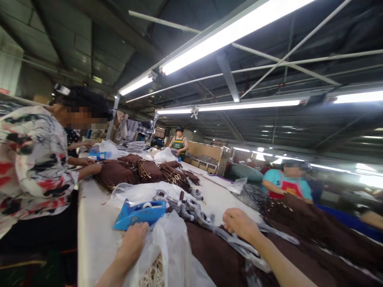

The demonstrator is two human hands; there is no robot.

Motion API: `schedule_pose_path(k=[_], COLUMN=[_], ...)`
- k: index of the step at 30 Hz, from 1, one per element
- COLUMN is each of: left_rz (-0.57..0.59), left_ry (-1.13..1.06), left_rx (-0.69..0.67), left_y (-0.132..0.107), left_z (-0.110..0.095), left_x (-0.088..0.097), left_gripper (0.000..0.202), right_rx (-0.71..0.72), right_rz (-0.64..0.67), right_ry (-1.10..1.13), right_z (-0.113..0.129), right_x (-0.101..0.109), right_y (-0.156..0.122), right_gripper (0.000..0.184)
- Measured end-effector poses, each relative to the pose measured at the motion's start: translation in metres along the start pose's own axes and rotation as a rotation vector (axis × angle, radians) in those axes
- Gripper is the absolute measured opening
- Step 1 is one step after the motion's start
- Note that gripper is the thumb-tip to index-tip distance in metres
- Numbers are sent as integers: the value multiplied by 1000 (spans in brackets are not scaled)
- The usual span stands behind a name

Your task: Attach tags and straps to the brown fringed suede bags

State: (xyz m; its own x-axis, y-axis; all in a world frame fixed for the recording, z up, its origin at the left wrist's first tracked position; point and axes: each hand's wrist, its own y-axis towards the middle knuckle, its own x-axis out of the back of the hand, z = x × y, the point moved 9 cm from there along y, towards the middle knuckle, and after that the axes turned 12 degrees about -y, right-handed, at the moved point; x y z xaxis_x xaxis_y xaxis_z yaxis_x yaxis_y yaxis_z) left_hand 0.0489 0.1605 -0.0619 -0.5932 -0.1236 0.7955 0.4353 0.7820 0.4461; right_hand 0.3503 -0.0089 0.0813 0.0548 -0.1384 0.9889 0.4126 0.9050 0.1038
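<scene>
My left hand point(134, 239) is closed, its fingers curled, close in front of a blue tape dispenser point(140, 215). Right beside it stands a translucent white plastic bag point(172, 243) with pale cord-like pieces point(153, 273) inside. Whether the hand grips anything is hidden. My right hand point(241, 224) has its fingers curled together above brown fabric point(211, 247) and several grey plastic-wrapped bundles point(239, 245). What it holds, if anything, I cannot make out. More grey looped bundles point(190, 207) lie between my hands, past the bag.
Brown fabric pieces with cords point(149, 170) are piled on the white table point(95, 215). A person in a patterned top point(36, 159) works at the left. Another in a red apron point(285, 184) handles brown fabric at the right; a third point(179, 144) stands at the far end.
</scene>
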Motion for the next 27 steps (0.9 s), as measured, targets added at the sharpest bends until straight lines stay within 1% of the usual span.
schedule_pose_path(k=[2, 4, 6, 8, 10, 11, 12, 13, 14, 15, 16, 17, 18, 19, 20, 21, 22, 23, 24, 25, 26, 27], left_rz=[-38, -132, -319, -512, -630, -633, -632, -640, -609, -542, -446, -395, -287, -173, -80, 32, 167, 303, 425, 520, 579, 605], left_ry=[17, 2, -59, -139, -244, -310, -373, -432, -462, -464, -449, -425, -361, -270, -196, -139, -89, -45, -8, 25, 53, 75], left_rx=[-33, -72, -124, -155, -165, -185, -229, -303, -397, -492, -585, -681, -767, -830, -851, -862, -869, -864, -850, -825, -791, -754], left_y=[3, 5, 5, -1, -14, -22, -34, -50, -67, -84, -100, -117, -131, -142, -150, -155, -159, -162, -165, -166, -165, -161], left_z=[-1, 1, 3, 0, -15, -29, -50, -76, -109, -145, -183, -220, -257, -289, -314, -333, -346, -353, -355, -353, -347, -341], left_x=[5, 16, 41, 73, 105, 118, 132, 145, 154, 157, 155, 151, 137, 119, 99, 77, 53, 30, 11, -5, -16, -22], left_gripper=[38, 42, 42, 39, 35, 34, 35, 37, 40, 42, 44, 47, 49, 52, 52, 49, 41, 30, 22, 19, 20, 20], right_rx=[-54, -88, -98, -100, -105, -111, -117, -127, -142, -155, -163, -161, -150, -132, -116, -103, -98, -100, -105, -105, -98, -90], right_rz=[40, 48, 40, 35, 35, 35, 35, 43, 58, 83, 112, 146, 180, 215, 240, 263, 277, 287, 289, 279, 259, 237], right_ry=[202, 387, 542, 657, 734, 760, 781, 797, 813, 824, 830, 830, 824, 814, 805, 802, 806, 809, 803, 778, 728, 651], right_z=[-25, -46, -64, -79, -92, -96, -100, -102, -103, -102, -99, -94, -88, -81, -75, -69, -65, -63, -64, -67, -71, -78], right_x=[0, 2, 8, 12, 14, 14, 14, 12, 9, 4, -3, -11, -19, -28, -36, -44, -50, -56, -59, -61, -60, -58], right_y=[-25, -56, -90, -126, -160, -176, -190, -203, -215, -226, -236, -245, -253, -261, -268, -275, -281, -286, -290, -294, -297, -301], right_gripper=[27, 25, 25, 32, 39, 40, 39, 39, 38, 37, 36, 36, 35, 33, 31, 29, 28, 26, 24, 23, 22, 20])
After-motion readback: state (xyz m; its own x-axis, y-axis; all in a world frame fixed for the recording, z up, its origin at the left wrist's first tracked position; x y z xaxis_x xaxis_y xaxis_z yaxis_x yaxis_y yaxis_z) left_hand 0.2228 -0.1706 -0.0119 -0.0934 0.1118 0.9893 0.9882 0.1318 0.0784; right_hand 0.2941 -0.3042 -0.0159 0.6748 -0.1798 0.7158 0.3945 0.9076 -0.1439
